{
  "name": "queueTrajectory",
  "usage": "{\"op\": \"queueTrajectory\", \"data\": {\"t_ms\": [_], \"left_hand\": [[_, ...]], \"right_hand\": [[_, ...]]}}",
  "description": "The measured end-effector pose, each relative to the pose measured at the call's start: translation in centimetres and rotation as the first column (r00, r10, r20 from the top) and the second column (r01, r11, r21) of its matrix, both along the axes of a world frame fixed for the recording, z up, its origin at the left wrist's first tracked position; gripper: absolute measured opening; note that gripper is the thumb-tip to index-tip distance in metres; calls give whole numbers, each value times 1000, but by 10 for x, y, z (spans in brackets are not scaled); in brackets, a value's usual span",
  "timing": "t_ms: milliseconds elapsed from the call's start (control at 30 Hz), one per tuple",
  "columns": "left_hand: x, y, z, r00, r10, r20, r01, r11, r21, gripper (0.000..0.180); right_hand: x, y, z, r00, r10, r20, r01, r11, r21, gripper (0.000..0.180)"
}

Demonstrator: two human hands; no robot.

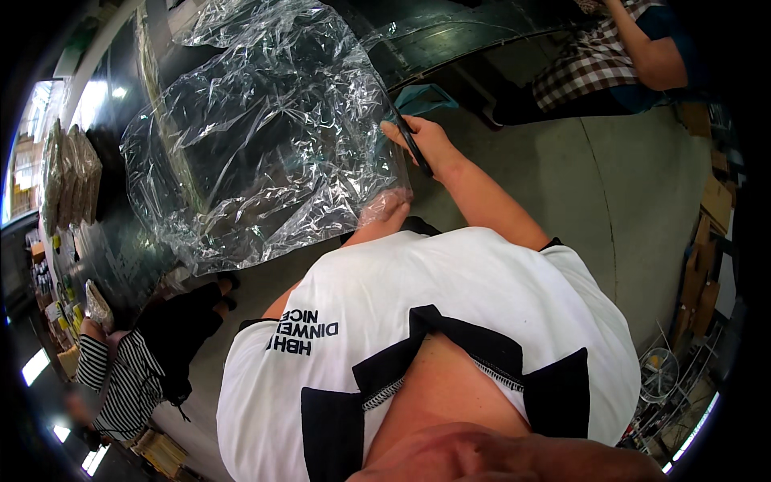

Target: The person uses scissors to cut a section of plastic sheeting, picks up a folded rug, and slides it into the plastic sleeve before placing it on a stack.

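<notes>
A large crinkled sheet of clear plastic film lies over the dark worktop and reaches past its near edge. My left hand is at the sheet's near right corner, closed on the film, and its fingers are partly seen through the shiny plastic. Just beyond it, my right hand grips a slim black tool, which runs along the right edge of the film. Glare and folds hide the tool's far end, so its exact kind cannot be told. A blue-green looped piece shows behind my right hand.
At far right, a person in a checked garment is beside the dark table. Another person in a striped top stands at lower left. Wrapped bundles stand on the left. A fan and cardboard are at right.
</notes>
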State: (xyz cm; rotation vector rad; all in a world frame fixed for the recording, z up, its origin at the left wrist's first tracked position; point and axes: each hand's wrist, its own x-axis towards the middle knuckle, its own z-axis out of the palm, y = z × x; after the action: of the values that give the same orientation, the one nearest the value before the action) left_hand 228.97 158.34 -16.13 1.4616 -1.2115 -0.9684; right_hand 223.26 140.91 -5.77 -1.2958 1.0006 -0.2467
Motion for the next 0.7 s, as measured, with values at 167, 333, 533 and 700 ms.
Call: {"op": "queueTrajectory", "data": {"t_ms": [167,333,533,700], "left_hand": [[8,6,2,997,-79,-26,78,996,-31,17],[13,8,21,997,-78,-9,78,997,1,14],[14,15,22,995,-96,-28,97,995,37,14],[11,14,13,995,-95,-43,92,994,-58,13]], "right_hand": [[10,-6,-3,1000,10,14,-10,1000,-29,45],[18,-12,-4,1000,24,-12,-25,998,-51,45],[27,-16,-16,1000,-11,28,13,996,-86,47],[33,-20,-33,996,-37,86,47,991,-122,49]]}}
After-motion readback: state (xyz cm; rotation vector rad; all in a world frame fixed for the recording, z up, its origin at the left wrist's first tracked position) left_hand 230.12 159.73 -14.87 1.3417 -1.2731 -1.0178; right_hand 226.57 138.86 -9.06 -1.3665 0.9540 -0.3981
